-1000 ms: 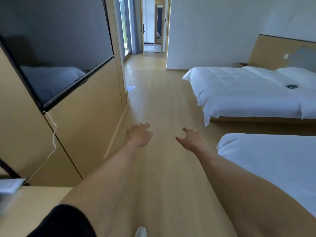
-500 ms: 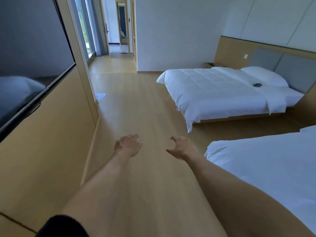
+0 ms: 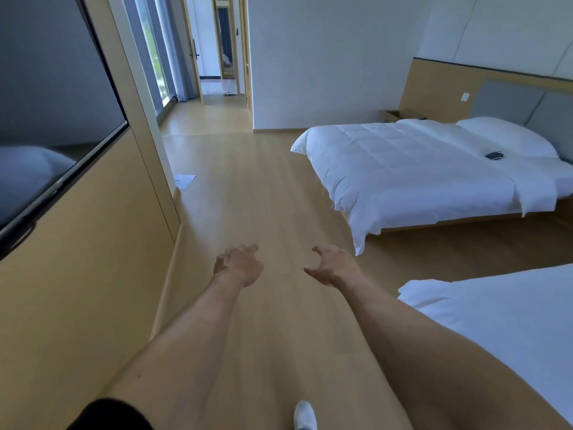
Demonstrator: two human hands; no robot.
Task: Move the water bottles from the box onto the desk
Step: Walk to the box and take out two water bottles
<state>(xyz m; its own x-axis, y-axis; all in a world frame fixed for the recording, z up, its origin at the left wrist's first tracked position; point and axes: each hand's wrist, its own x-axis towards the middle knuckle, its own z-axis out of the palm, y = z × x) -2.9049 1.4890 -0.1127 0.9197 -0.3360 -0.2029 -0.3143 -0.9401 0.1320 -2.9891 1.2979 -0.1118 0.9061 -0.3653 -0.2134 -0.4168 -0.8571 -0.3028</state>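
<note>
At the far left a dark wall-mounted television (image 3: 52, 119) hung on a tan wood-panelled wall (image 3: 93, 274), its screen reflecting a pale bed shape; beyond its right edge stood tall windows with grey curtains (image 3: 161, 57), and a sheet of paper (image 3: 185, 180) lay on the wooden floor (image 3: 248, 197) near the foot of the wall panel; further back an open doorway (image 3: 221, 45) led into a lit corridor. Both bare arms reached forward over the floor; the left hand (image 3: 240, 265) hung with its fingers loosely curled and held nothing; just to its right, apart from it, the right hand (image 3: 333, 266) was spread with its fingers bent and thumb out, also holding nothing; neither touched anything. At the bottom edge, between the forearms, the toe of a white shoe (image 3: 304, 415) showed on the floor, and a black sleeve (image 3: 108, 414) covered the left upper arm. To the right stood a bed with a white duvet (image 3: 418, 172) and a pillow (image 3: 508, 135) against a grey padded headboard (image 3: 527, 103); a small dark object (image 3: 494, 155) lay on the duvet beside the pillow, too small to identify; a second white bed (image 3: 502, 330) filled the lower right corner. No water bottles, box or desk were in view, so where they stood could not be told.
</note>
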